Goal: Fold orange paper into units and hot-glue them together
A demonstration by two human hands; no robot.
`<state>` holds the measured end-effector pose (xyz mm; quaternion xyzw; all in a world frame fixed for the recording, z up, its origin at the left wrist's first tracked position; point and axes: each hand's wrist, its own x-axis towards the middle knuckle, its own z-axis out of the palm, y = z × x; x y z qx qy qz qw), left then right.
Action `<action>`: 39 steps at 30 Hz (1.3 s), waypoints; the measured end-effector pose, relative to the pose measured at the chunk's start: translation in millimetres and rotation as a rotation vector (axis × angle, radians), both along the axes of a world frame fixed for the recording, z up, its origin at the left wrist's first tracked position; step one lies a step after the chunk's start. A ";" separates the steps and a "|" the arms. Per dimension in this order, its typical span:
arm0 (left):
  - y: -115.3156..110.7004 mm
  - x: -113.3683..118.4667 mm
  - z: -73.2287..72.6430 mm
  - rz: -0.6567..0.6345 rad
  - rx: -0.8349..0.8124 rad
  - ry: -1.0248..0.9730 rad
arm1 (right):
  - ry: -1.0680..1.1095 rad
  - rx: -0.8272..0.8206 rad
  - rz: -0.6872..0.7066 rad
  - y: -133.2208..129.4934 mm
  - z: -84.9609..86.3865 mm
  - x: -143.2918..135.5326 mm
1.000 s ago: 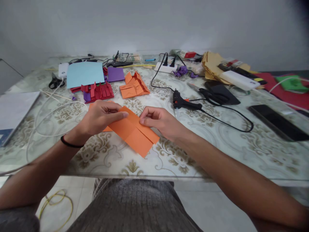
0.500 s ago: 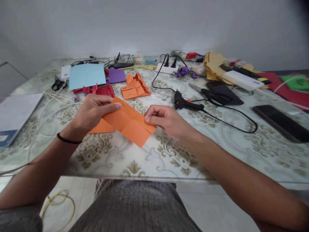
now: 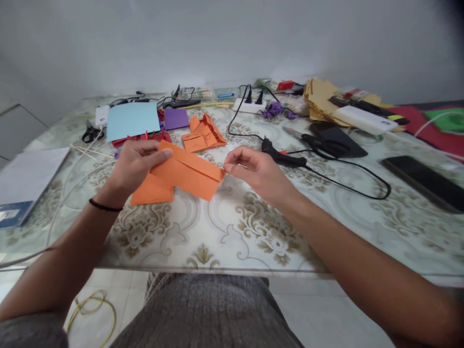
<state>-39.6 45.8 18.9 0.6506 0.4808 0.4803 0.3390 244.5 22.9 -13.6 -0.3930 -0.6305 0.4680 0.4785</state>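
Head cam | L hand [image 3: 136,162] grip shut on orange paper [image 3: 195,174] | R hand [image 3: 255,169] grip nearly shut, pinching its corner

The worktop's [image 3: 213,249] near middle is lying open; 1 glue gun [image 3: 282,155] is blocking the far right.

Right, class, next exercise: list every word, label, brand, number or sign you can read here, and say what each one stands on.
No text can be read for certain.
Pale label on the blue band of the booklet: too blurred.
Small mark on the white device at right: too small.
Mark on the white device at far left: too small.
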 end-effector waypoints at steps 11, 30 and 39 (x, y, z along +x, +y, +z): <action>-21.8 31.5 -12.3 -0.269 -0.224 0.087 | -0.253 -0.008 0.181 -4.9 -4.8 -4.6; -23.7 31.6 -9.9 -0.350 -0.143 0.435 | -0.392 0.017 0.220 -2.8 4.9 6.0; -20.2 33.7 -22.1 0.041 -0.173 -0.294 | -0.022 -0.139 0.158 -0.4 3.4 1.8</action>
